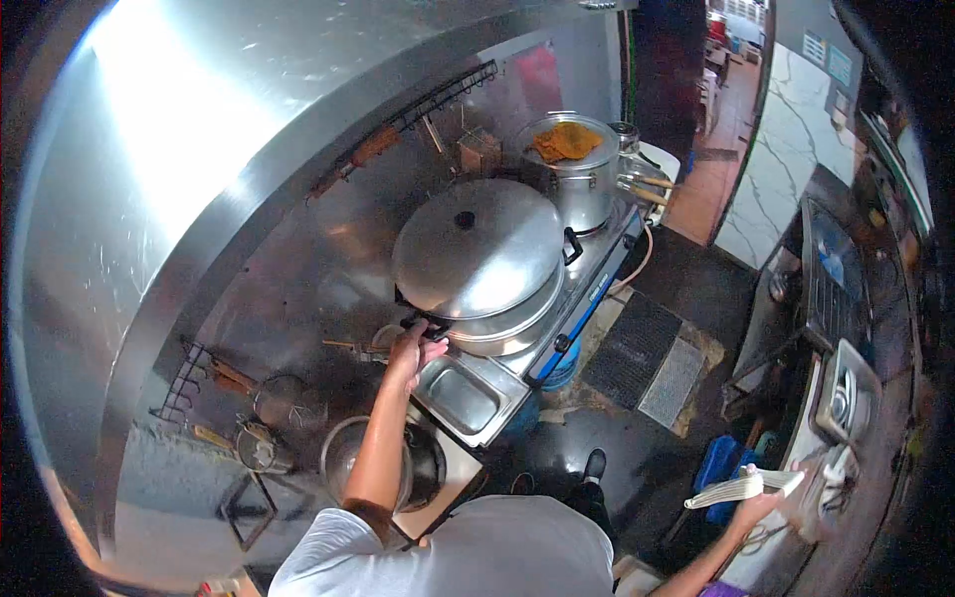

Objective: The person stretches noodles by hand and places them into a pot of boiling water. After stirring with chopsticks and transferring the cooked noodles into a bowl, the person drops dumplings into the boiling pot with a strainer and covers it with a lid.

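My left hand (410,356) reaches forward to the near side of a large, wide metal pot (507,323), its fingers closed around the black side handle (428,326). A domed metal lid (477,249) with a dark knob covers the pot and sits at a tilt in view. Off to the right, my right hand (761,505) is shut on a folded off-white cloth (731,490), held out near the right-hand counter. Part of the right hand's fingers is hidden by the cloth.
Behind the large pot stands a tall lidded pot (582,189) with an orange-brown cloth (567,141) on top. A rectangular steel pan (463,393) lies on the stove's near end. Strainers (284,398) hang on the left wall. A dark mat (632,348) covers the floor.
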`<state>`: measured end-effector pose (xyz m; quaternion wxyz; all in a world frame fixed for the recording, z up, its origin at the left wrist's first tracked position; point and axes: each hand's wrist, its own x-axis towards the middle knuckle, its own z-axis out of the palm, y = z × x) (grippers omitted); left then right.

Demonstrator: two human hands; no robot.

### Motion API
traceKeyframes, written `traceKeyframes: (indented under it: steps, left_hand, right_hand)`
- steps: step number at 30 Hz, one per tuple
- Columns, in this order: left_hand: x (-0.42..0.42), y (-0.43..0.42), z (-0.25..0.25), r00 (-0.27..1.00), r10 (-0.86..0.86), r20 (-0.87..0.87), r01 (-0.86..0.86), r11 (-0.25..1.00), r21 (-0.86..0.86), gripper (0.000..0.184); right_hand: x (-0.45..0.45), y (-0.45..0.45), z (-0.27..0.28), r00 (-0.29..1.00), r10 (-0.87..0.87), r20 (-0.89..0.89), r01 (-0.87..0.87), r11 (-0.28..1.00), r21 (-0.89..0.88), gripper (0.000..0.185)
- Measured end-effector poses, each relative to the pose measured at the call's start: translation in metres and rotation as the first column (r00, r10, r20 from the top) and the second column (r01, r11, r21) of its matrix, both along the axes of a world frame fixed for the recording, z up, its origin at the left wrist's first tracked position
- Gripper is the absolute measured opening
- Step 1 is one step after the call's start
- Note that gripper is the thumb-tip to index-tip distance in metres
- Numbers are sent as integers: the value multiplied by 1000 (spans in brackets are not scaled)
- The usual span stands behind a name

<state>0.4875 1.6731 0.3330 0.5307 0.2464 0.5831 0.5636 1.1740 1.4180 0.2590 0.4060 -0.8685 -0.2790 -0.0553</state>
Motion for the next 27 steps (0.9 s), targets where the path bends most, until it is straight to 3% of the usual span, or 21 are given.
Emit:
traceKeyframes:
  steps: [1,4,6,9,11,14,16,24,27]
  left_hand:
    - [-4,5,-8,998,33,59,-31,999,-27,39]
    - [6,13,0,993,113,30,-114,993,20,37]
    - [9,17,2,990,140,-4,-140,990,0,35]
    - [6,23,-6,980,192,-53,-194,980,-42,33]
    - [6,25,-13,958,275,-86,-278,960,-22,33]
    - [-1,27,-21,952,271,-141,-276,961,-19,36]
    - [4,26,-14,957,265,-118,-263,964,37,34]
    - [32,-13,35,932,343,-115,-328,936,130,25]
    - [32,-47,42,909,397,-129,-386,917,97,24]
  right_hand:
    - [1,19,8,995,60,81,-62,998,21,89]
    - [7,74,32,966,172,191,-195,975,105,89]
    - [-8,104,68,975,221,33,-223,967,126,82]
    - [1,145,77,944,316,96,-326,937,123,75]
    - [5,170,82,928,366,63,-372,921,117,83]
    - [15,205,75,856,513,59,-506,812,291,91]
    - [15,223,75,802,597,-18,-543,741,396,92]
    - [7,289,71,692,721,-34,-635,630,447,98]
    - [-8,314,76,746,666,6,-586,651,483,101]
